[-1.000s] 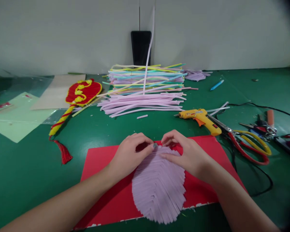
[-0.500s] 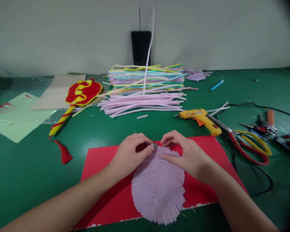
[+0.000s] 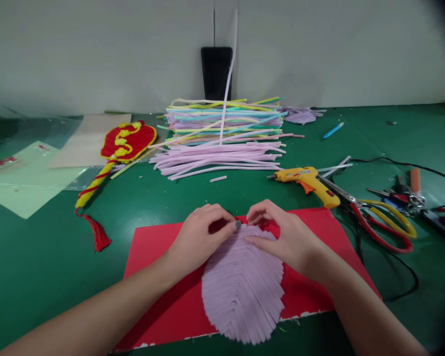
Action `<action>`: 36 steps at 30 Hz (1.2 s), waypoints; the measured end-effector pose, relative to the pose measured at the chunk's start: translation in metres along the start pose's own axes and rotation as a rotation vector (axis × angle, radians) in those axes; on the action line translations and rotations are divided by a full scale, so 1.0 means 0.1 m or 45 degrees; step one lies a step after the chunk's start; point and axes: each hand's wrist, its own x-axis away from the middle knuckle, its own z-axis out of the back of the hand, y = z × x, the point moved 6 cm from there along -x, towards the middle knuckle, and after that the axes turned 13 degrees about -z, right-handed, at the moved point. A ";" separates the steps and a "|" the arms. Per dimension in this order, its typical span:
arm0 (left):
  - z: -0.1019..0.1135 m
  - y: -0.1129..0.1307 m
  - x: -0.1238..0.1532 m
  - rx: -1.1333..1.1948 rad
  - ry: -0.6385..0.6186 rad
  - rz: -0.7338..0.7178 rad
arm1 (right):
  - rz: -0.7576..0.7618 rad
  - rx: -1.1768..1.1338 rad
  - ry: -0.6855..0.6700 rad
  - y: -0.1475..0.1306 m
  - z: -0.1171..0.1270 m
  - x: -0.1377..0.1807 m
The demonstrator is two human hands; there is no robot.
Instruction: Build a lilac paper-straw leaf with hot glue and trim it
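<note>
A green table [image 3: 40, 277] is spreading out across the whole room-side view, and near its front edge a red sheet [image 3: 155, 242] is lying flat. On that sheet a lilac leaf shape [image 3: 243, 291], built from short fuzzy stems laid side by side in a herringbone, is resting with its tip pointing far. It is looking light and soft, likely bendy at the fringed edges and apt to come apart if tugged there; the firmer spine down the middle and the tip seem the safest places to take hold.

Both hands are working at that far tip. The left hand [image 3: 198, 240] is curling over it, thumb and forefinger pinched together on the topmost stems. The right hand [image 3: 285, 237] is doing much the same from the other side, fingertips closed on the tip with one finger lying along the leaf's right shoulder.

Farther off, a pile of pastel stems [image 3: 222, 143] is sitting, with a yellow glue gun [image 3: 307, 180] and scissors [image 3: 378, 217] to the right.
</note>
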 end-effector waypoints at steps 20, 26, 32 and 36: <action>0.01 -0.02 0.00 0.005 0.026 0.014 | 0.011 -0.002 0.029 -0.01 0.02 0.01; 0.03 -0.03 0.00 0.066 0.070 0.042 | 0.018 0.029 0.027 0.00 0.01 -0.01; 0.12 -0.03 0.03 0.107 0.217 0.024 | 0.029 0.042 0.044 0.02 0.01 0.00; 0.08 -0.03 0.02 0.078 0.142 0.035 | 0.046 0.040 0.054 0.00 0.01 0.01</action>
